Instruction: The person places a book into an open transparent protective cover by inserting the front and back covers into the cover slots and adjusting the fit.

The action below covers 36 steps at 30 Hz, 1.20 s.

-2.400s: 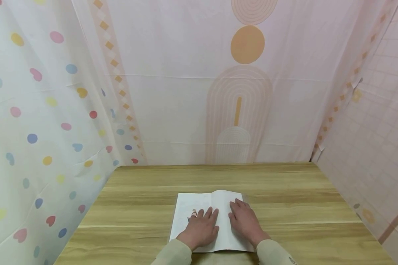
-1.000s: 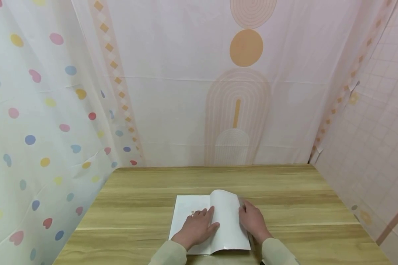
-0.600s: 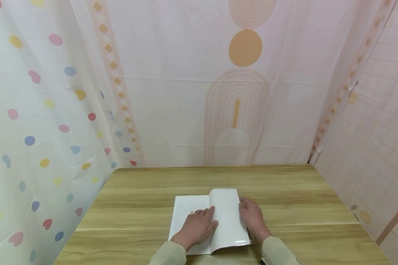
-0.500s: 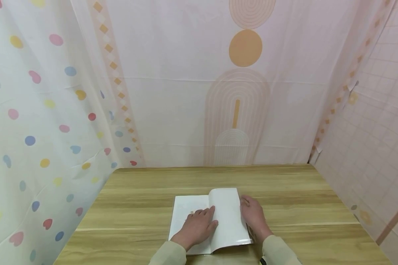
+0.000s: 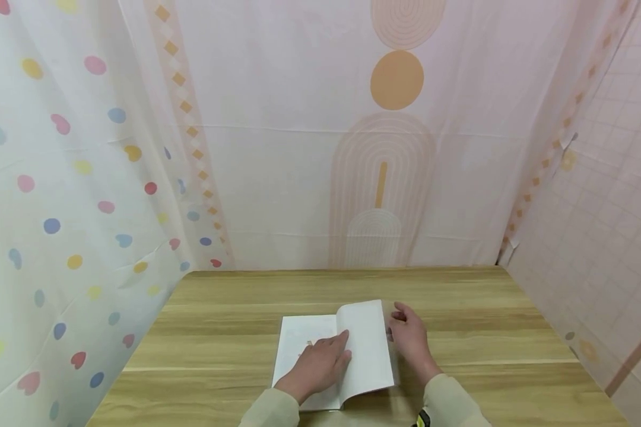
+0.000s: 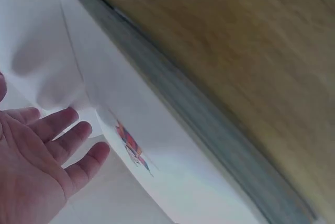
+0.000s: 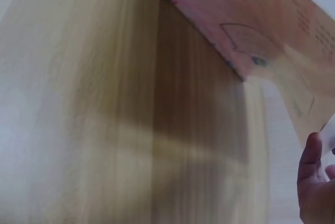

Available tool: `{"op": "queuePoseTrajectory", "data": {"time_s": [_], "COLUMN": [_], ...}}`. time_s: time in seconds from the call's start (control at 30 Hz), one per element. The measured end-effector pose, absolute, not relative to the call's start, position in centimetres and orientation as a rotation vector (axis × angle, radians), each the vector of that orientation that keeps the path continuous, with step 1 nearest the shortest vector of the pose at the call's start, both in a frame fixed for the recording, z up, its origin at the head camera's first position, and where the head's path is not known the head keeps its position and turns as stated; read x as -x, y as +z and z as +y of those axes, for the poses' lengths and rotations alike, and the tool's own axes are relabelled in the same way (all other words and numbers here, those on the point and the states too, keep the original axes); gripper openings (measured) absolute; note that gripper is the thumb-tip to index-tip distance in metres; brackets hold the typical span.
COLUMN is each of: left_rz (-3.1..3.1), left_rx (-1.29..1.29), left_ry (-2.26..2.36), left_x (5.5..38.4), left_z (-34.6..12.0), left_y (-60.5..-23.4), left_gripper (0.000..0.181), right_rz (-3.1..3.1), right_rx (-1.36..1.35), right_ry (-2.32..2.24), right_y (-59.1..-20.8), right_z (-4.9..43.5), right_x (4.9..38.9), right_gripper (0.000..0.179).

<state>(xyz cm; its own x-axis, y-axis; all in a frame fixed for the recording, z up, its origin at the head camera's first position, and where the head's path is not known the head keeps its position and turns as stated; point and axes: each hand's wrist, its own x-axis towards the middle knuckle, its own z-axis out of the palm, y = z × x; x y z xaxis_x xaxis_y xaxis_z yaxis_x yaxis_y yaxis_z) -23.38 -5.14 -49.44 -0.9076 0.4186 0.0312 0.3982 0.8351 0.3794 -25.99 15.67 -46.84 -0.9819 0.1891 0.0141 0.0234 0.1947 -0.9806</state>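
Note:
An open book (image 5: 365, 350) with white pages lies at the table's near middle, its right half raised. My left hand (image 5: 317, 367) rests on the left page by the fold, fingers extended, partly covering a small printed figure. In the left wrist view the left hand's (image 6: 47, 156) spread fingers are over white paper, beside the coloured drawing (image 6: 131, 145). My right hand (image 5: 408, 338) is at the book's right edge with bent fingers, which seem to hold that edge. From the right wrist, the pink-orange printed back cover (image 7: 246, 30) shows lifted, with the right hand's (image 7: 316, 187) fingertip at its edge.
The wood-grain table (image 5: 219, 332) extends around the book. A patterned curtain (image 5: 278, 178) hangs behind it, a dotted one (image 5: 75, 201) at the left and a checked one (image 5: 609, 207) at the right.
From lying flat on the right page, my right hand has moved to the book's right edge, fingers now bent. The right half has risen. My left hand stays on the left page.

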Motion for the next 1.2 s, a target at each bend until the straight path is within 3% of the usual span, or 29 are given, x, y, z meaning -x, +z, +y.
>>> {"op": "queuePoseTrajectory", "data": {"time_s": [0.43, 1.2], "left_rz": [2.788, 2.698], "left_rx": [-0.630, -0.419], "left_ry": [0.973, 1.288], "left_x": [23.7, 24.3], "left_z": [-4.9, -5.6], "left_y": [-48.4, -45.8], "left_gripper": [0.074, 0.082], "right_rz": [-2.213, -2.451], "right_rx": [0.017, -0.574], "right_ry": [2.102, 2.015], "right_y": [-45.9, -47.3], "right_z": [14.0, 11.7], "right_x": [25.9, 24.5], "right_gripper": [0.040, 0.039]}}
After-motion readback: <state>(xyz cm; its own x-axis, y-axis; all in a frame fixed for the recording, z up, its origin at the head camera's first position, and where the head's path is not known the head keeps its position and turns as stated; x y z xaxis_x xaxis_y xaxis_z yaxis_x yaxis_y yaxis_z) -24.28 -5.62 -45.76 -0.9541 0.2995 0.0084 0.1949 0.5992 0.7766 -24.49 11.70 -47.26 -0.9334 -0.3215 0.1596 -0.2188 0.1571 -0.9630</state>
